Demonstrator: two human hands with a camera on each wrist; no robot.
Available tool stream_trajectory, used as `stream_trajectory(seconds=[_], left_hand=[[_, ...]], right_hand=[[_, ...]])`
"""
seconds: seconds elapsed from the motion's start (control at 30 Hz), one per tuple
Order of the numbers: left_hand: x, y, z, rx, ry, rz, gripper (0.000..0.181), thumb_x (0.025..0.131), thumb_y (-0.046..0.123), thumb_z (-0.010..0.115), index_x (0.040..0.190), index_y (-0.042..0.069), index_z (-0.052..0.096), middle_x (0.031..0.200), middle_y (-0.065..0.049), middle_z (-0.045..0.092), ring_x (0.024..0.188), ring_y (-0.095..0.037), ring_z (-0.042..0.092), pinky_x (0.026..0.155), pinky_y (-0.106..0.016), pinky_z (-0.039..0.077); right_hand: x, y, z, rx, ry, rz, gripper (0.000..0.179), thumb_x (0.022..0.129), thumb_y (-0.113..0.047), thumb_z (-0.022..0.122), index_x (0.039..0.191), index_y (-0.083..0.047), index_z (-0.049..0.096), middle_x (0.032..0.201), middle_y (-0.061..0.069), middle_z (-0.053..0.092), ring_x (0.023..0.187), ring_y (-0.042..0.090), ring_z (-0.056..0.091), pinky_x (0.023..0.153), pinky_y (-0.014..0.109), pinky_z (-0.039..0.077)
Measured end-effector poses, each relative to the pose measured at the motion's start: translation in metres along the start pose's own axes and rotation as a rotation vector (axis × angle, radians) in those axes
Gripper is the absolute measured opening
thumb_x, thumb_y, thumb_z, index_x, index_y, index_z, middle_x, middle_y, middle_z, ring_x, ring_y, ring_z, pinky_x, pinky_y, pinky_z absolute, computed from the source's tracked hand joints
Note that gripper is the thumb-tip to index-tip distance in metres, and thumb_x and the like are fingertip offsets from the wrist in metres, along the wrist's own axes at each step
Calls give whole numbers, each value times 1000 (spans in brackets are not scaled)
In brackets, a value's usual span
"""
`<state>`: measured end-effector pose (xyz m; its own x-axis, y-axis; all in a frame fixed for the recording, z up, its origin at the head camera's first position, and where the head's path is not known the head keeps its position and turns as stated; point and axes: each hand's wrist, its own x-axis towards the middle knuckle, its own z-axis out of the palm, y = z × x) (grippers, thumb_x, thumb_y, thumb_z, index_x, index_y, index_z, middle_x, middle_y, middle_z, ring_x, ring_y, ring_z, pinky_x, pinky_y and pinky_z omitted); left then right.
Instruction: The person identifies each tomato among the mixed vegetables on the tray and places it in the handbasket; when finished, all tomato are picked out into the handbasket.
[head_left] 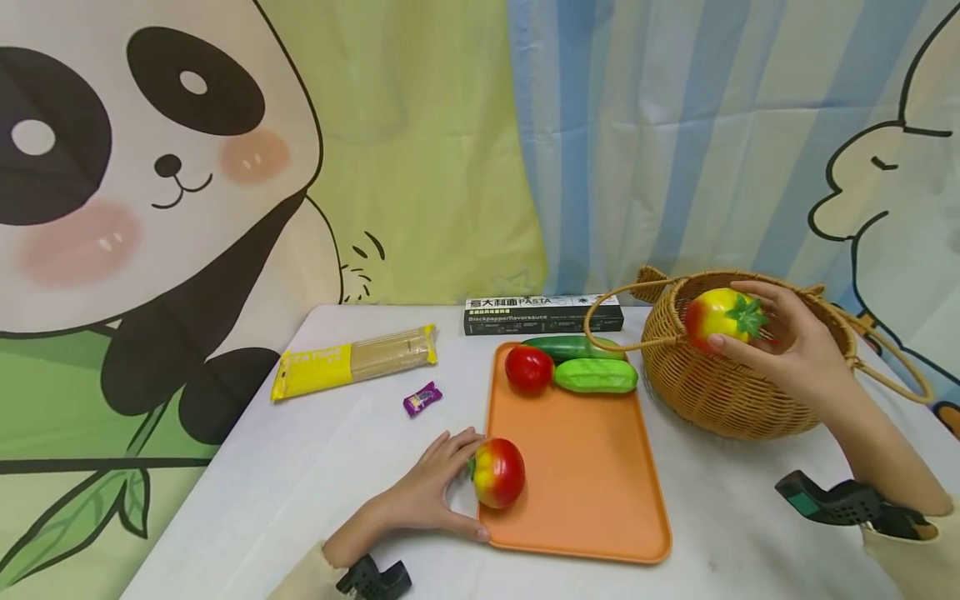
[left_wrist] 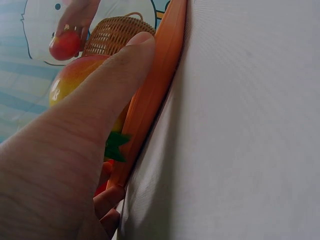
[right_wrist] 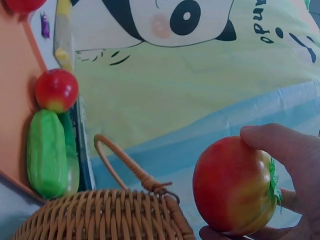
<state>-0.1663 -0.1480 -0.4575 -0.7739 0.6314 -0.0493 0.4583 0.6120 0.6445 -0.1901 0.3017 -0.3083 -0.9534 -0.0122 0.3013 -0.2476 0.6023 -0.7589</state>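
My right hand (head_left: 798,342) holds a red-and-yellow toy fruit with a green leafy cap (head_left: 723,318) above the opening of a wicker basket (head_left: 731,400). In the right wrist view, the thumb and fingers pinch this fruit (right_wrist: 235,185) around its leafy end. A similar toy fruit (head_left: 501,473) lies near the left edge of an orange tray (head_left: 585,483). Beside it, my left hand (head_left: 423,487) is spread along that edge, its thumb at the tray's rim near the front corner. The left wrist view shows the thumb (left_wrist: 135,55) in front of the fruit (left_wrist: 75,80), partly hiding it.
On the tray's far end lie a red toy fruit (head_left: 529,370), a light green cucumber (head_left: 596,376) and a darker green one (head_left: 570,347). A black pasta box (head_left: 543,317) lies behind. To the left are a yellow pasta packet (head_left: 352,362) and a purple candy (head_left: 422,399).
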Motion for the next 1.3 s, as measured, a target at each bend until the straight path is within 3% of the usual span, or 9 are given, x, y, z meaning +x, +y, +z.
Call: stream_trajectory(seconds=[0.27,0.33,0.37,0.43,0.6,0.7,0.8,1.1,1.3], left_hand=[[1,-1,1,4,2,-4,107,67,60,81,152,19,33,161,-6,22,150,-26,11,121,-51,-2],[0,-1,0,6,5,1,107,67,60,81,152,19,33,160,-6,23,150,-25,11,121,-51,-1],[0,-1,0,8,7,5,107,67,60,81,152,19,33,160,-5,23,150,-25,11,121,-51,-1],[0,-1,0,9,11,12,107,66,60,82,152,19,33,160,-6,23,150,-25,11,121,-51,-1],[0,0,-1,8,14,12,106,67,59,82,152,19,33,160,-6,23,150,-26,11,121,-51,-1],[0,1,-1,3,10,6,107,66,59,82,152,19,33,160,-6,23,150,-26,11,121,-51,-1],[0,2,-1,-4,7,1,107,66,59,82,152,19,33,160,-6,23,150,-26,11,121,-51,-1],[0,1,0,-2,2,3,106,66,58,82,152,19,33,160,-6,23,150,-26,11,121,-51,-2],[0,1,-1,-11,2,-4,106,66,58,82,152,19,33,161,-6,22,150,-26,10,121,-52,-2]], right_hand=[[5,16,-11,-52,-11,-18,67,88,-16,74,145,-13,39,124,-12,41,97,-11,44,73,-2,42],[5,21,-14,-81,-9,-12,67,87,-18,75,144,-12,39,124,-13,41,103,-4,47,72,-2,41],[5,24,-15,-97,-10,-8,68,87,-19,75,144,-13,40,125,-11,41,107,3,49,71,-2,40],[5,30,-19,-128,-17,-1,68,86,-21,76,144,-13,40,128,-4,41,105,3,48,69,-2,40],[6,38,-27,-174,-73,-7,68,88,-21,75,142,-3,38,133,19,39,92,-5,50,63,3,44],[6,39,-30,-209,-118,-3,68,88,-21,73,141,2,36,133,28,39,97,24,60,61,6,44],[8,39,-33,-248,-153,0,69,88,-22,73,141,3,37,132,33,39,101,54,53,60,9,44],[13,51,-40,-425,-181,-14,72,83,-29,78,136,6,44,126,39,42,94,51,51,62,45,49],[18,57,-44,-430,-250,-32,67,84,-27,76,135,5,46,128,38,42,102,55,47,71,64,47]])
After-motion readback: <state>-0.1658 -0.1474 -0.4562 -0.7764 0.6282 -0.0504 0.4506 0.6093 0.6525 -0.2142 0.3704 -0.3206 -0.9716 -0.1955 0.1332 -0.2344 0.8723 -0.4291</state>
